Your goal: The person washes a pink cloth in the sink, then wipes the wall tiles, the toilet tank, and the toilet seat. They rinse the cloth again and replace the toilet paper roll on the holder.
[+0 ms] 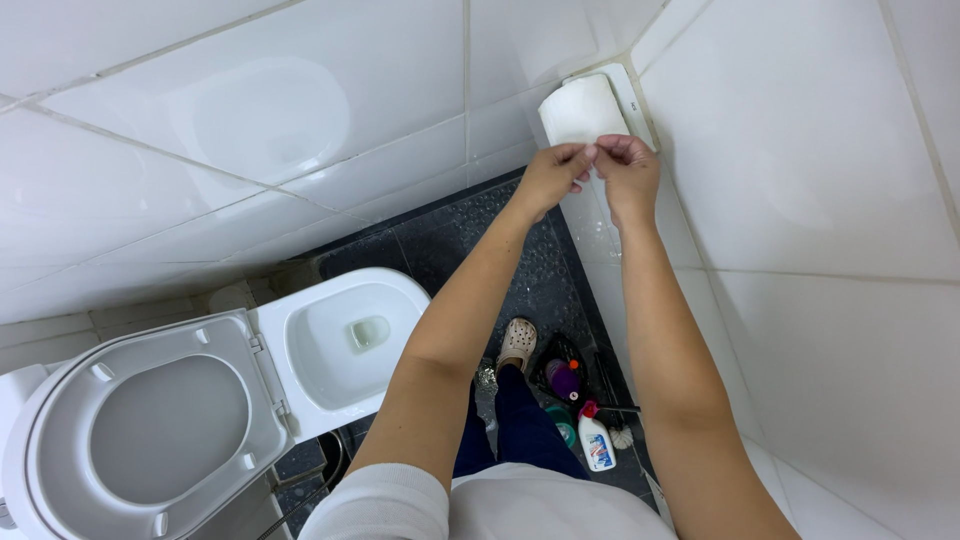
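I stand in a tiled bathroom and both my hands are raised to the paper roll [583,108] that sits in a white holder [632,98] on the wall corner. My left hand [555,176] and my right hand [627,165] meet just under the roll, each grip pinched closed on the loose sheet [596,172] that hangs down from it. The roll lies directly above my fingers, its long axis about level along the wall, and both hands are equally near. Below me is the toilet bowl [345,340] with its open lid [150,425], and some cleaning bottles [590,425] stand on the dark floor [460,250]
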